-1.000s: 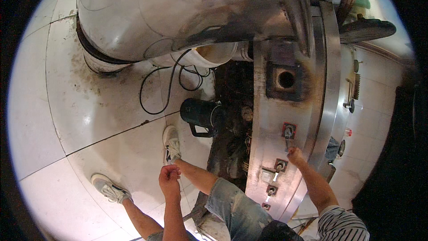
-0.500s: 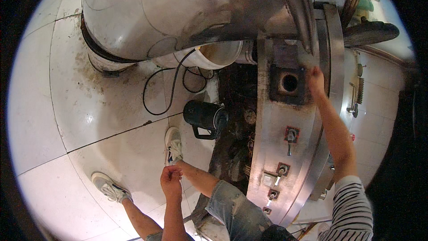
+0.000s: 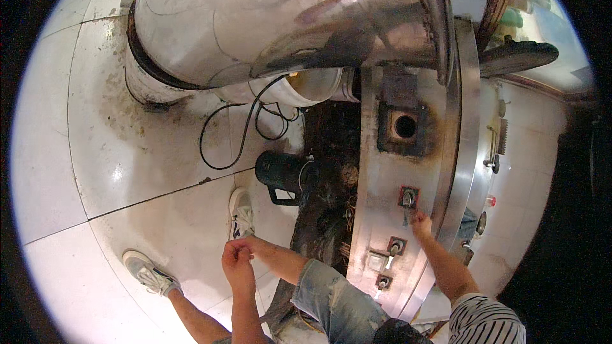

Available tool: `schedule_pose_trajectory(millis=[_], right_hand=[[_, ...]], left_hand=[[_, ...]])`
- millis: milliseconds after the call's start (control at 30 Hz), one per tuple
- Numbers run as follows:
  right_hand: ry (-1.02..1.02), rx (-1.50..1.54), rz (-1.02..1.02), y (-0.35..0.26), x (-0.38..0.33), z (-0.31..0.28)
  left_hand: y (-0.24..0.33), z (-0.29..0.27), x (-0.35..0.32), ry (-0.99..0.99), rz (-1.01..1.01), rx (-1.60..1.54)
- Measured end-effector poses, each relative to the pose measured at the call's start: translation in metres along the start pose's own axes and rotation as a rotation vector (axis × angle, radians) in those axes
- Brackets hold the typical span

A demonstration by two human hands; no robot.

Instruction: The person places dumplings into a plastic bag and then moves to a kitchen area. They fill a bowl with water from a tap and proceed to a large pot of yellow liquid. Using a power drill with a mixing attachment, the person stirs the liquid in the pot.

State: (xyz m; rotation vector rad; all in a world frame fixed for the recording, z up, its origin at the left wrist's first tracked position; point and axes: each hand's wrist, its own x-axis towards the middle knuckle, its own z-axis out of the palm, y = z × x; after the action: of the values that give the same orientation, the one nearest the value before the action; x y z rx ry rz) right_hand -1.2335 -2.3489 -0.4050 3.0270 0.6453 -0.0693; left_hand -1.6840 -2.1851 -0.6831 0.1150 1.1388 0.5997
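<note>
My right hand (image 3: pixel 421 224) is at the uppermost lever valve (image 3: pixel 408 199) on the steel front panel (image 3: pixel 382 185). Its fingers are closed at the small lever, which they partly hide. My left hand (image 3: pixel 238 260) hangs over the floor by my knee, fingers curled, with nothing visible in them. Farther up the panel is a square, soot-stained plate with a round burner hole (image 3: pixel 405 127). Two more lever valves (image 3: pixel 396 246) sit nearer to me, beside a small square metal cover (image 3: pixel 377 260).
A large steel cylinder (image 3: pixel 280 32) fills the far side. Below it are a white bucket (image 3: pixel 312 89) and a looped black cable (image 3: pixel 203 143). A black jug (image 3: pixel 278 171) stands by my shoe (image 3: pixel 241 210), next to a dark, grimy opening (image 3: pixel 328 146). A dark pan (image 3: pixel 519 57) lies far right.
My right hand has come down from beside the burner hole to the uppermost lever valve. My left hand stays curled near my knee. The view has shifted slightly.
</note>
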Motion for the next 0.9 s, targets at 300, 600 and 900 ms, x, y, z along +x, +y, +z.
schedule_pose_trajectory(millis=[300, 600, 900], right_hand=[[-0.125, -0.155, 0.007, 0.007, -0.032, 0.004], [-0.207, -0.397, -0.171, 0.043, -0.017, -0.004], [0.046, 0.372, -0.488, -0.251, 0.174, 0.0]], left_hand=[[-0.008, -0.009, 0.001, -0.024, 0.0, 0.058], [-0.017, -0.008, 0.003, -0.03, -0.024, 0.048], [-0.028, -0.007, 0.003, -0.057, 0.038, 0.102]])
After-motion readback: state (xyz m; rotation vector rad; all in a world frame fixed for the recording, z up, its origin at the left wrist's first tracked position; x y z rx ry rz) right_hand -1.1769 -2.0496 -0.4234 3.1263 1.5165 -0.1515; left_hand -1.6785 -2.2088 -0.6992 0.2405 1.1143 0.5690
